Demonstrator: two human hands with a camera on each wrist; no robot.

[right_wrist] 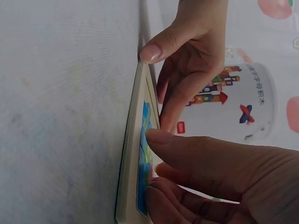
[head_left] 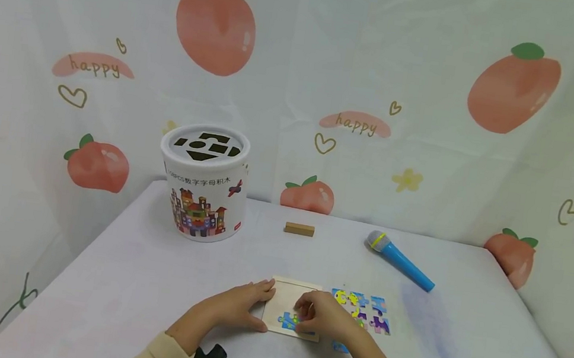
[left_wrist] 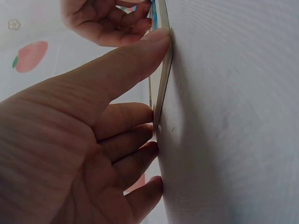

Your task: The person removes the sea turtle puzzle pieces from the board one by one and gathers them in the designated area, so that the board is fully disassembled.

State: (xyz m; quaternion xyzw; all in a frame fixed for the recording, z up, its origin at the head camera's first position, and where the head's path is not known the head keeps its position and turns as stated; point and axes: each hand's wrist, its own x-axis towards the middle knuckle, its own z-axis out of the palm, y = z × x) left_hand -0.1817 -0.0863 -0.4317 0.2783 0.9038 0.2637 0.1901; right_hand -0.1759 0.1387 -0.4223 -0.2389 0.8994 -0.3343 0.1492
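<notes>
A pale wooden puzzle tray [head_left: 283, 295] lies on the table, with joined blue puzzle pieces [head_left: 288, 320] along its near side. My left hand [head_left: 236, 305] rests against the tray's left edge, thumb at the near corner and fingertips farther along. Over the pieces, my right hand [head_left: 326, 316] has curled fingers, and its thumb [right_wrist: 161, 137] and fingertips sit on either side of a puzzle piece [right_wrist: 148, 161] at the tray's surface. Partly behind that hand, several loose puzzle pieces [head_left: 378, 303] lie right of the tray.
A white bucket [head_left: 204, 193] with shape holes in its lid stands at the back left. Behind the tray lies a small wooden block [head_left: 299, 229]. A blue toy microphone [head_left: 405, 265] lies at the back right. A peach-print cloth [head_left: 288, 83] hangs behind the table.
</notes>
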